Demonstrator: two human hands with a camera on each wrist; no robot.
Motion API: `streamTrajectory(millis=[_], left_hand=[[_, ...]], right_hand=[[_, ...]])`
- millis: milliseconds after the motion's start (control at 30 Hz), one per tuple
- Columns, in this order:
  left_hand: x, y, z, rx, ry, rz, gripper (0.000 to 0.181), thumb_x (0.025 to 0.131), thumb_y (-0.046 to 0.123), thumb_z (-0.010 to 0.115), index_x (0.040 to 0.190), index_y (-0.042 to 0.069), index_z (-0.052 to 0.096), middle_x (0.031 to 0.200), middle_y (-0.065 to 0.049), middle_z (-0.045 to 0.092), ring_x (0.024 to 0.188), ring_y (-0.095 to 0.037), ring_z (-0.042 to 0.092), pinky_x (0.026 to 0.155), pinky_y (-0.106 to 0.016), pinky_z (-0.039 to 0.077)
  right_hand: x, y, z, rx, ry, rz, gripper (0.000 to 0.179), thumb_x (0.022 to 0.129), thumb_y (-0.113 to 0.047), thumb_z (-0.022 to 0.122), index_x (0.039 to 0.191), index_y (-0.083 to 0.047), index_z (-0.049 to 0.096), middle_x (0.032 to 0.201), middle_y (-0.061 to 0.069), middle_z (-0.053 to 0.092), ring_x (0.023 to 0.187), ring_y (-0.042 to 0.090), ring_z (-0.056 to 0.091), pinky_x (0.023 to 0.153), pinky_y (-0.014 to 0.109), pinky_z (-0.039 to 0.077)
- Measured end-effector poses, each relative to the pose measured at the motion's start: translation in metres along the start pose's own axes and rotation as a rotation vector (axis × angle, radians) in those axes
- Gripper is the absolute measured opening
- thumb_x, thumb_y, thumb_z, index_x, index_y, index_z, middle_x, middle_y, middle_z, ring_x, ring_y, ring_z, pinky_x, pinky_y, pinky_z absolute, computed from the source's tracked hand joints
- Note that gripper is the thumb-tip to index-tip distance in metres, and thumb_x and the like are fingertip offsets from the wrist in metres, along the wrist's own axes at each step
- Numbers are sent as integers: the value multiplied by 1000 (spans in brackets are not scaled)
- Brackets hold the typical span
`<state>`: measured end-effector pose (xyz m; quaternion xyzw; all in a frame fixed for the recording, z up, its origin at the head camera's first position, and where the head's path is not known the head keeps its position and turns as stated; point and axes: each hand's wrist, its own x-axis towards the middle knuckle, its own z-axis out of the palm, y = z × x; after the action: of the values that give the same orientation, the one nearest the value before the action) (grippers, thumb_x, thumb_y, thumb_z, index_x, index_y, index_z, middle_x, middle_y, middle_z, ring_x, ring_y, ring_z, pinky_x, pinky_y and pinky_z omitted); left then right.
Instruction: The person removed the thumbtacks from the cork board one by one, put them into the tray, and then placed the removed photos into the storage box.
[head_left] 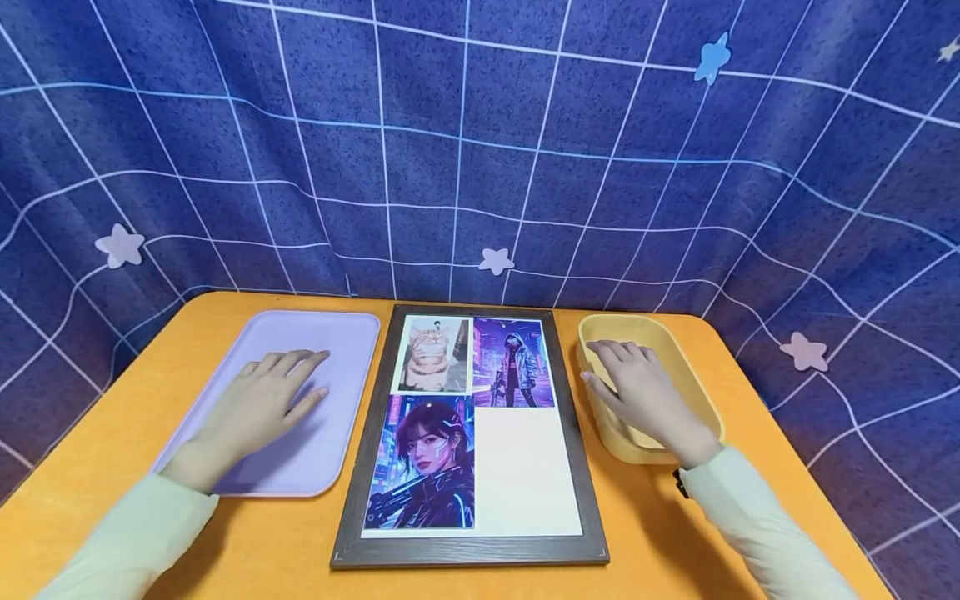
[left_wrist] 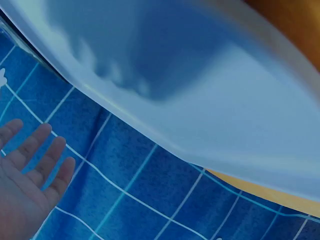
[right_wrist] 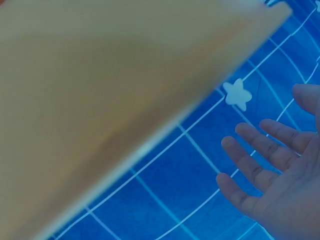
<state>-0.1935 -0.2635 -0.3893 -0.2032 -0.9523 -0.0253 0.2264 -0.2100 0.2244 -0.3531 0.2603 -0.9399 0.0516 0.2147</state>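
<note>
My left hand (head_left: 258, 408) hovers over the lavender tray (head_left: 330, 467), fingers spread and holding nothing; its shadow falls on the tray in the left wrist view. Over the yellow bin (head_left: 682, 358) is my right hand (head_left: 637, 392), its fingers relaxed and nothing in its grasp. Between the two hands lies a dark wooden frame (head_left: 472, 552) with a white backing (head_left: 525, 475). Three pictures are on the backing: a cat photo (head_left: 431, 358) at upper left, a hooded figure print (head_left: 517, 367) at upper right, and a large cyberpunk portrait (head_left: 420, 467) at lower left.
An orange tabletop (head_left: 262, 542) carries the tray, frame and bin side by side. Behind it hangs a blue curtain (head_left: 420, 167) with a white grid and star shapes. The bin has raised walls, and the tray has a low rim.
</note>
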Motion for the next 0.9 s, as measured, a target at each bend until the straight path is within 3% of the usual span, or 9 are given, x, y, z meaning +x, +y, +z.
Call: streamTrajectory(millis=[433,900], left_hand=[[14,15,8,-27,-52,45,52,86,39,58,131,15,48,121,-12,56,109,-35,51,88,-54,38],[44,30,12,-96,-125,63,52,89,39,53,133,12,45,124,-14,55,111,-36,50,90,-55,39]], right_hand=[[19,-30,8,-18,-19,-65,40,88,-32,56,118,-5,56,115,11,60,102,31,55,89,46,39],[37,-62,20,-13,-75,-107,41,90,-35,54,120,-7,56,116,10,61,104,28,56,93,46,40]])
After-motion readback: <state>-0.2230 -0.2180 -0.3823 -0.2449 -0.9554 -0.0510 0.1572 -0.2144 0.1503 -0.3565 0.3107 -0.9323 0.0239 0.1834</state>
